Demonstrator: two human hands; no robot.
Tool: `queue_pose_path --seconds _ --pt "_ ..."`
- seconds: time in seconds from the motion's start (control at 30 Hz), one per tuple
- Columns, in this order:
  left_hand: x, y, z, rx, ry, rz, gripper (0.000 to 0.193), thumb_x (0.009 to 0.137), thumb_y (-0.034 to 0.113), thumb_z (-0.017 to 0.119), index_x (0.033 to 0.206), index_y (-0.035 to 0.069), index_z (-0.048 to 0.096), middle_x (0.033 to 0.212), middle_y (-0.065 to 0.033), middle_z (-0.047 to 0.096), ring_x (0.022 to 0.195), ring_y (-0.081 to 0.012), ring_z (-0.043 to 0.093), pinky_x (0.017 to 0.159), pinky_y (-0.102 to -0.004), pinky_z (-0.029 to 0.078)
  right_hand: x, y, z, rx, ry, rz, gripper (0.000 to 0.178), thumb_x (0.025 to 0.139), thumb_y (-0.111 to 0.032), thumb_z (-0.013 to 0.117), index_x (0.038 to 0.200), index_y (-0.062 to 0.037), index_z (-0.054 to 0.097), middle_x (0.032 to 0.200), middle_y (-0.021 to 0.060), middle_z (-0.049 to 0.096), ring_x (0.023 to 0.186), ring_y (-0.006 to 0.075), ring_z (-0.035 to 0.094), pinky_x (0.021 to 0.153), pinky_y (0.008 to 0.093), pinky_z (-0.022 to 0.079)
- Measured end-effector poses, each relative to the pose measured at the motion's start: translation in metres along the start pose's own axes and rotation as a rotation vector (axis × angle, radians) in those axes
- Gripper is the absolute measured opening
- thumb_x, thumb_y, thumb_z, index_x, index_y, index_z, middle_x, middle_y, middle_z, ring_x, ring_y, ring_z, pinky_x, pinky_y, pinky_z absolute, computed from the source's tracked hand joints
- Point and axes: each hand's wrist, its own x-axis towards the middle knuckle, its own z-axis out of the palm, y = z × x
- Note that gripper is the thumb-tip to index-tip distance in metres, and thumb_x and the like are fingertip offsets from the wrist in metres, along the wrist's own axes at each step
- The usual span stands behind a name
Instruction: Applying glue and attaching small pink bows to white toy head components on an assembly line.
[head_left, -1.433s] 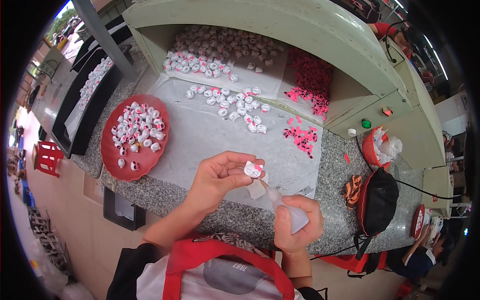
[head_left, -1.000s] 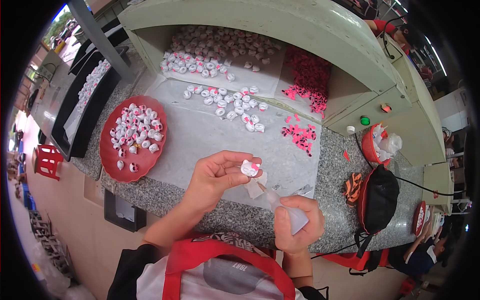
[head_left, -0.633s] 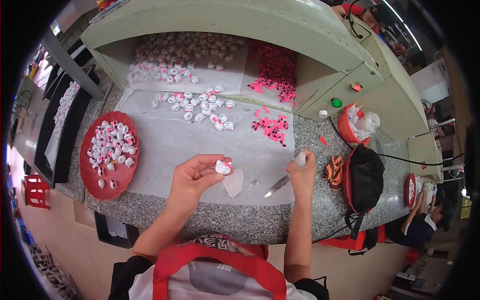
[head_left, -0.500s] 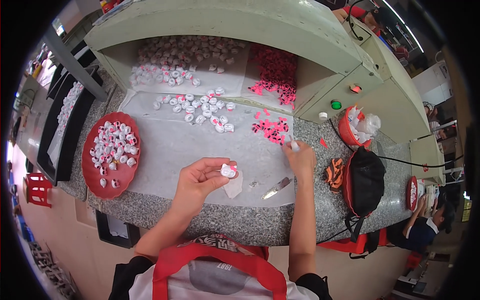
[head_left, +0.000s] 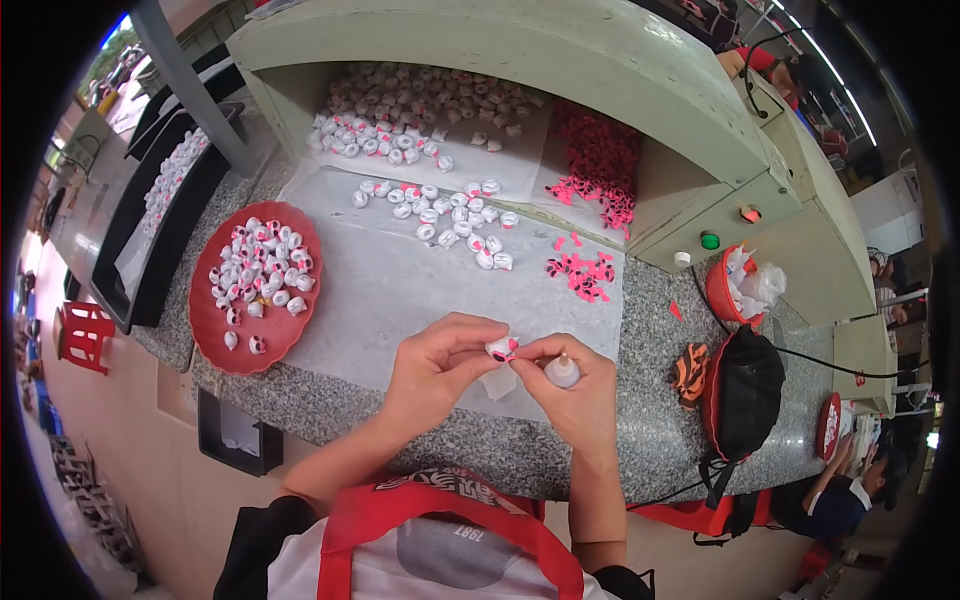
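Observation:
A small white cat-head figurine [head_left: 500, 346] is pinched between the thumb and fingers of my left hand [head_left: 425, 372], above the near part of the paper sheet [head_left: 370, 300]. My right hand [head_left: 582, 398] is closed round a small whitish squeeze bottle [head_left: 563, 372] with a narrow tip. Its thumb and forefinger meet the figurine's lower right side, where a pink-and-black piece [head_left: 505, 357] shows between the hands; fingers partly hide it. Loose pink-and-black pieces [head_left: 582, 276] lie beyond my right hand. White figurines [head_left: 450, 222] are scattered farther back on the paper.
A red scalloped plate [head_left: 204, 335] of figurines stands at left, beside black trays [head_left: 120, 290]. A pale green hooded cabinet [head_left: 500, 45] shelters more parts. At right are a red basket [head_left: 722, 290], an orange-and-black cloth [head_left: 690, 372] and a black bag [head_left: 750, 385]. A co-worker sits far right.
My right hand has come from the pink-piece pile to the figurine in my left hand, bringing the bottle and a pink-and-black piece. The whole view has shifted to the right.

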Motion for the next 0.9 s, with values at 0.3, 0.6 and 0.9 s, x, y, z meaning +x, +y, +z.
queue_pose_path --seconds 0.3,0.6,0.9 --pt "0.010 0.001 0.001 -0.101 -0.073 0.000 0.025 0.077 -0.010 0.053 0.101 -0.005 0.056 0.107 -0.0147 0.053 0.095 -0.0191 0.055 0.082 -0.0285 0.046 0.000 0.004 0.009 0.077 0.182 -0.023 0.017 0.068 0.004 0.067 0.083 -0.0003 0.061 0.073 0.0018 0.059 0.067 0.0052 0.053 0.059 0.0175 0.042" --pt "-0.002 -0.019 0.002 -0.118 0.050 0.019 0.019 0.081 0.000 0.055 0.099 -0.002 0.056 0.091 -0.0056 0.058 0.085 -0.0092 0.055 0.074 -0.0223 0.045 0.002 0.038 0.018 -0.021 0.168 -0.130 0.014 0.066 0.005 0.066 0.076 -0.0002 0.057 0.064 0.0037 0.053 0.051 0.0095 0.049 0.045 0.0213 0.040" --pt "-0.015 -0.012 -0.011 -0.451 0.058 -0.286 0.027 0.083 0.010 0.056 0.108 -0.001 0.052 0.086 -0.0056 0.060 0.080 -0.0102 0.057 0.073 -0.0223 0.045 -0.002 0.023 0.040 -0.139 0.141 -0.366 0.021 0.072 -0.002 0.066 0.090 0.0018 0.058 0.087 0.0100 0.057 0.069 0.0167 0.053 0.063 0.0262 0.045"
